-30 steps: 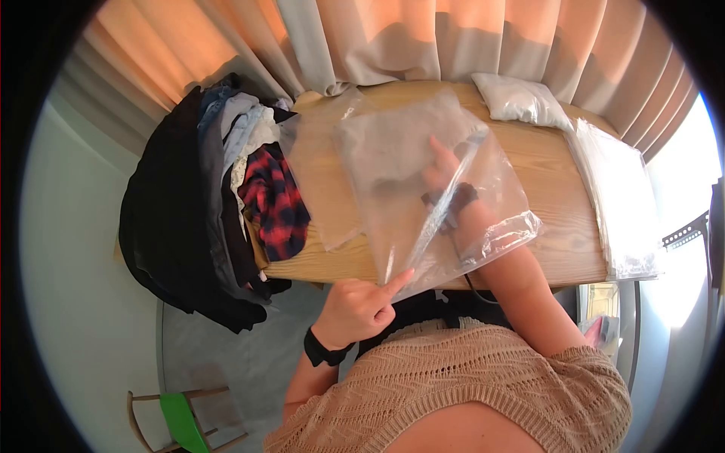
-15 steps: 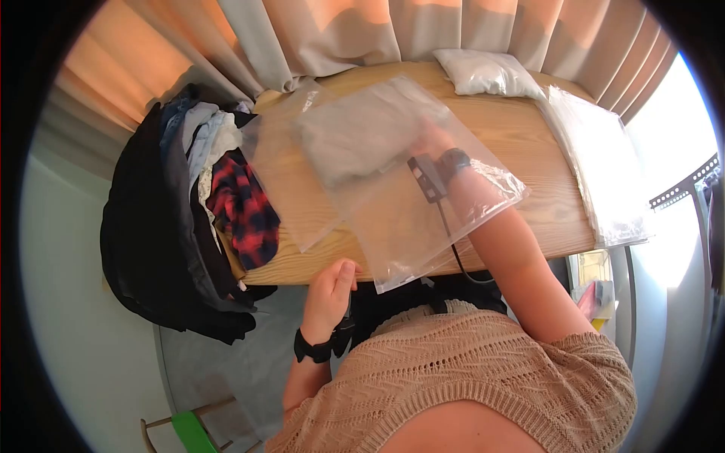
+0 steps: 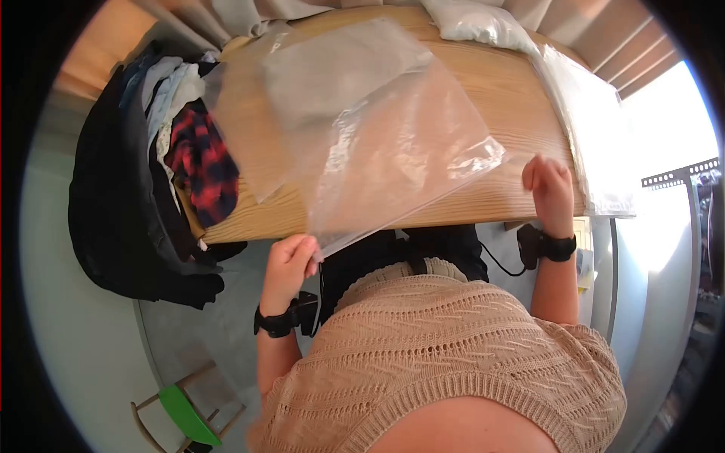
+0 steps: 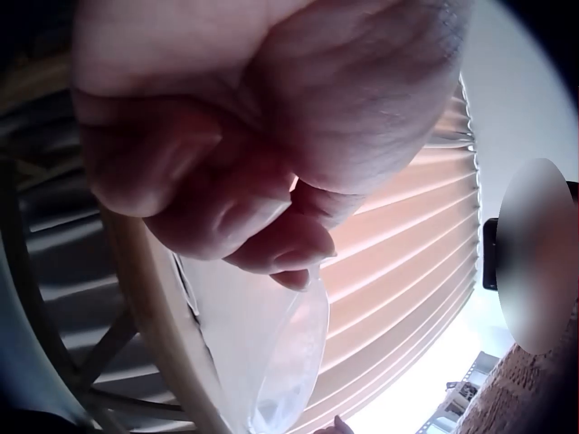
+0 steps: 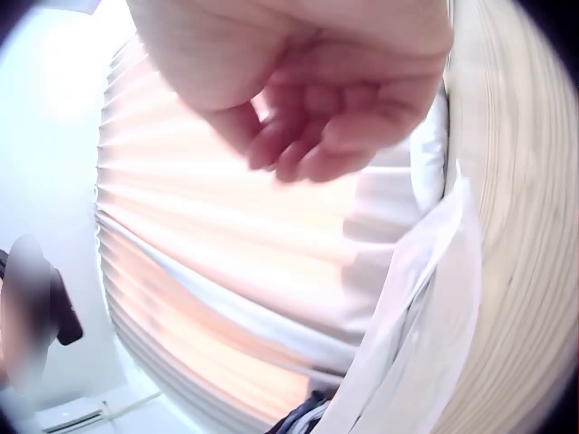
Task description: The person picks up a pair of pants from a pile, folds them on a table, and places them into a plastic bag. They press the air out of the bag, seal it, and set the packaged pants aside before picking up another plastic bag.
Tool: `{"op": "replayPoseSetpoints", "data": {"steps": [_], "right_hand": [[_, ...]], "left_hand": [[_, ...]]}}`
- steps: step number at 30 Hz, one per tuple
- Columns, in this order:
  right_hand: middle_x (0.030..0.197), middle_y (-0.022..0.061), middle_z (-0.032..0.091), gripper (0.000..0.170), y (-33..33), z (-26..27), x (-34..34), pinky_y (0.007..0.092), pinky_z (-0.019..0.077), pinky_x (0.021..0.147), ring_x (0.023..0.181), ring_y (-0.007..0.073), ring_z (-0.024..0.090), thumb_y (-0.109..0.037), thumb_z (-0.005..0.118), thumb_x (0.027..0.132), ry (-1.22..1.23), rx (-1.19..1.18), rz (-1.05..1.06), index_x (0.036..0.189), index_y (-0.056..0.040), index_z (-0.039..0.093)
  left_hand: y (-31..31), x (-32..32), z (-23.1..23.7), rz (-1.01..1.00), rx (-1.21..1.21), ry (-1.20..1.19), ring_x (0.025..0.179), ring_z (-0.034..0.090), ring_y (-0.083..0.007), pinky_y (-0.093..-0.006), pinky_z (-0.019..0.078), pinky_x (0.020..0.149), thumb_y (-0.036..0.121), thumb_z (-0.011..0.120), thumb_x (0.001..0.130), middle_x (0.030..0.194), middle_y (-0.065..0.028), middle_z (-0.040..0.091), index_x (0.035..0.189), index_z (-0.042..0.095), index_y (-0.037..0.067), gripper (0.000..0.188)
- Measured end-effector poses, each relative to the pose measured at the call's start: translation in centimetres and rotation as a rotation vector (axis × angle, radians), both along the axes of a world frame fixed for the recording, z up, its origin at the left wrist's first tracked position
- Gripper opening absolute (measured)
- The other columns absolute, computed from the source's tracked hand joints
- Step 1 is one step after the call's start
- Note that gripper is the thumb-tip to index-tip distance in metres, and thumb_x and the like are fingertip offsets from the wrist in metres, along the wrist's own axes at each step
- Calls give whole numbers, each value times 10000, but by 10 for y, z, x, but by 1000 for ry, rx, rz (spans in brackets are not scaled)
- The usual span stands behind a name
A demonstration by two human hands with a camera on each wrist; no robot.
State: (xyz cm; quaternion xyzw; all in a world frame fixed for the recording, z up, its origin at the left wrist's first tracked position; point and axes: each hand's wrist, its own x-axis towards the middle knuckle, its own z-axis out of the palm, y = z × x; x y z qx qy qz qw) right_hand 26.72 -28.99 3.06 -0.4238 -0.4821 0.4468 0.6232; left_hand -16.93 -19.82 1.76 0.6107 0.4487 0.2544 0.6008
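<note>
A clear plastic bag (image 3: 400, 143) lies aslant on the wooden table (image 3: 521, 98), with a flat greyish piece like folded cloth (image 3: 325, 75) showing through its far part. My left hand (image 3: 285, 264) pinches the bag's near left corner just off the table edge. In the left wrist view, the curled fingers (image 4: 258, 221) hold the film, which stretches away beyond them. My right hand (image 3: 550, 189) is raised to the right of the bag, apart from it. Its fingers (image 5: 335, 149) curl loosely around nothing in the right wrist view.
Another clear bag (image 3: 245, 143) lies partly under the first. Left of it, clothes are heaped, including a red-and-black plaid garment (image 3: 202, 170) and a large black one (image 3: 113, 189). A packed white bag (image 3: 479, 23) and a stack of plastic bags (image 3: 596, 136) line the right side.
My right hand has come out of the bag and moved right. My left hand, off the bag half a second ago, now pinches its near left corner. The head view has tilted down.
</note>
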Motion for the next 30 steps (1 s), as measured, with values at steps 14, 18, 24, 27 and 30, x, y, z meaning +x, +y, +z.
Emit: {"op": "replayPoseSetpoints", "data": {"steps": [14, 18, 24, 27, 30], "right_hand": [[692, -18, 568, 152, 14, -18, -18, 170, 370, 551, 604, 37, 484, -185, 617, 871, -208, -438, -448, 922, -44, 590], [732, 13, 598, 140, -25, -11, -29, 178, 406, 573, 630, 54, 524, -117, 607, 866, -94, -496, -382, 967, -32, 558], [919, 77, 654, 476, -39, 5, -29, 220, 473, 660, 754, 102, 601, -7, 509, 881, -207, -502, -148, 1341, -71, 403], [1012, 68, 661, 474, -31, 6, -31, 228, 485, 714, 815, 107, 619, 70, 497, 819, -299, -486, -43, 1274, -62, 498], [963, 66, 679, 353, -25, -6, -27, 227, 482, 724, 816, 109, 624, 90, 515, 778, -444, -448, -71, 1092, -23, 632]], "left_hand": [[-6, -8, -15, 106, -2, -121, 458, 445, -66, -206, 312, 436, 216, 485, 913, 533, -13, 515, 618, 548, 35, 352], [-12, -29, -14, 53, -48, -30, 463, 466, -74, -205, 325, 452, 223, 488, 908, 536, -26, 530, 625, 575, 26, 355], [6, -31, 1, 140, 111, 78, 617, 539, -106, -220, 407, 554, 53, 457, 905, 796, -52, 606, 1092, 623, 12, 253], [14, -24, -5, -20, 322, 179, 684, 541, -121, -235, 438, 624, -69, 520, 814, 930, -50, 580, 1284, 521, 101, 500], [20, -11, -1, -136, 594, 371, 684, 525, -139, -247, 427, 621, -69, 619, 741, 851, -54, 541, 1211, 589, 114, 506]]}}
